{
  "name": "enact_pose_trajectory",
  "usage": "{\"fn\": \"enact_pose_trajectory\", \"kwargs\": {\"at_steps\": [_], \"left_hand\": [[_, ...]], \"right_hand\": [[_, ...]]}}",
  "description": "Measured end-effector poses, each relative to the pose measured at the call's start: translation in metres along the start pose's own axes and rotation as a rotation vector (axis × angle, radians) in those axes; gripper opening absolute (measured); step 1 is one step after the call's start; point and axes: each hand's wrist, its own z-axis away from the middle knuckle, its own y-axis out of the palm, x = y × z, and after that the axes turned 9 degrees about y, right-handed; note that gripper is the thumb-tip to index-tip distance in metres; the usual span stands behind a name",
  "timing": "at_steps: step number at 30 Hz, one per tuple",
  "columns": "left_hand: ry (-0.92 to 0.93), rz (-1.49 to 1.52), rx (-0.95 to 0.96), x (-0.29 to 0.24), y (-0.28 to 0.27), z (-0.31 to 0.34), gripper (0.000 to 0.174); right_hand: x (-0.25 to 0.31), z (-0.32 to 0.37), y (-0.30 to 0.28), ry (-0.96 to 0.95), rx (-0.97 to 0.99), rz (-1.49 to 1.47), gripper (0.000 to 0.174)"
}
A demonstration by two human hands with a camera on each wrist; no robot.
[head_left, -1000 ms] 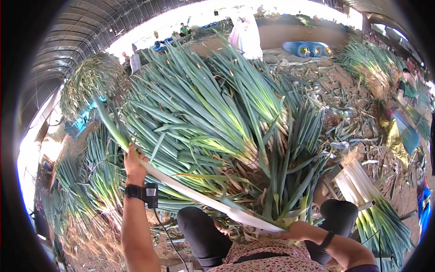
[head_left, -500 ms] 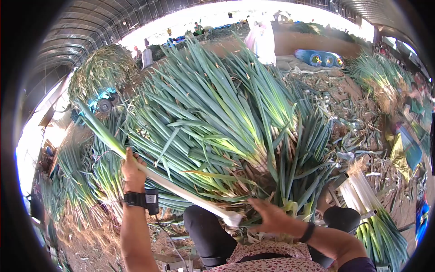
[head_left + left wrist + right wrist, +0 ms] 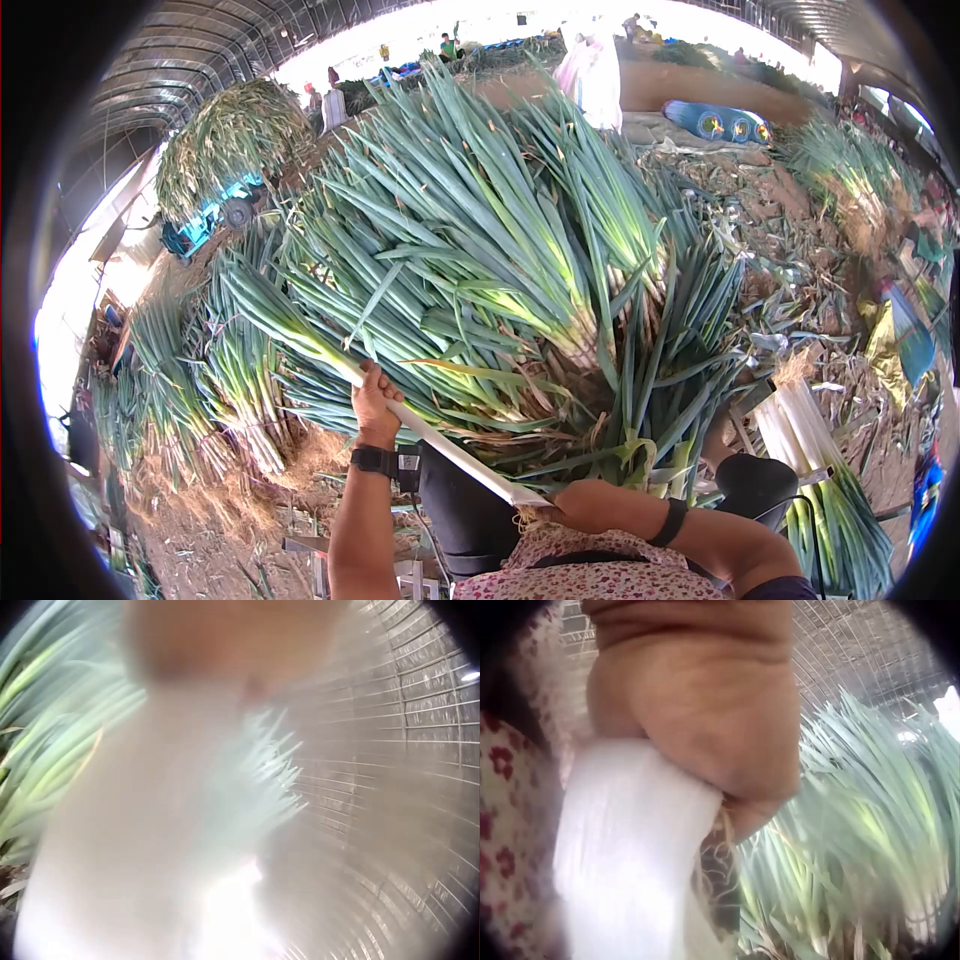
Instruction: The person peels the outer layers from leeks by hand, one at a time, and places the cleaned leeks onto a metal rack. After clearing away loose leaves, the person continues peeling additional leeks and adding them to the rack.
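Note:
A long leek with a white stalk (image 3: pixel 455 455) slants from upper left down toward the lap. My left hand (image 3: pixel 376 400) grips it where the green leaves (image 3: pixel 290 325) meet the white. At the root end, my right hand (image 3: pixel 585 505) has its fingers curled round the stalk, partly hidden under the hand. In the right wrist view the white stalk (image 3: pixel 630 847) lies against the right hand (image 3: pixel 705 712), with roots (image 3: pixel 720 862) hanging beside it. The left wrist view is blurred, showing part of the left hand (image 3: pixel 232 637) above the pale stalk (image 3: pixel 135 802).
A big heap of leeks (image 3: pixel 480 240) fills the space ahead. Bundled leeks (image 3: pixel 240 400) stand at the left. At the right, peeled white leeks (image 3: pixel 795 425) lie near the knee on a metal frame. Scraps (image 3: pixel 790 250) cover the ground behind.
The right hand left the stalk, opened in the air, and now holds the root end. The left hand moved right and down with the leek, and the loose pale strip seen earlier is gone from the stalk.

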Motion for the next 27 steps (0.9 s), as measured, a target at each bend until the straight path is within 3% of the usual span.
{"fn": "enact_pose_trajectory", "kwargs": {"at_steps": [6,8,9,11,13,15,17,19,22,23,24,25,26,27], "left_hand": [[-0.176,-0.026,-0.091,0.044,-0.022,0.006,0.010],[-0.167,-0.019,-0.080,0.050,-0.031,0.000,0.010],[-0.194,-0.045,-0.161,0.053,-0.055,-0.023,0.010],[-0.132,-0.007,-0.197,0.022,-0.073,-0.041,0.012],[-0.094,0.022,-0.137,0.000,-0.069,-0.040,0.009],[0.004,-0.014,-0.116,-0.013,-0.044,-0.024,0.009],[0.056,-0.043,-0.060,-0.019,-0.019,-0.008,0.011],[0.093,-0.065,0.001,-0.023,0.014,0.009,0.018],[0.117,-0.092,0.174,-0.020,0.066,0.042,0.022],[0.116,-0.102,0.248,-0.015,0.086,0.057,0.024],[0.026,0.158,0.342,-0.002,0.087,0.055,0.028],[0.058,0.207,0.499,0.023,0.087,0.047,0.033],[0.057,0.198,0.638,0.027,0.108,0.063,0.035],[-0.160,0.486,0.702,0.046,0.116,0.064,0.036]], "right_hand": [[-0.002,0.039,-0.012,0.094,0.002,0.025,0.054],[-0.026,0.047,0.007,0.047,-0.012,0.031,0.055],[-0.043,0.055,0.019,0.020,-0.018,0.035,0.056],[-0.089,0.085,0.036,0.068,0.041,0.079,0.049],[-0.115,0.106,0.025,0.412,0.220,0.169,0.048],[-0.136,0.118,0.019,0.406,0.090,0.387,0.054],[-0.143,0.099,0.021,0.249,-0.275,0.238,0.063],[-0.108,0.072,0.000,0.254,-0.302,-0.028,0.071],[-0.062,0.015,-0.002,-0.126,-0.498,-0.336,0.077],[-0.047,-0.006,0.003,-0.118,-0.489,-0.362,0.076],[-0.029,-0.013,0.002,-0.260,-0.553,-0.396,0.076],[-0.025,-0.041,0.016,-0.328,-0.650,-0.412,0.075],[-0.021,-0.038,0.016,-0.290,-0.656,-0.431,0.058],[-0.017,-0.034,0.016,-0.253,-0.662,-0.450,0.043]]}}
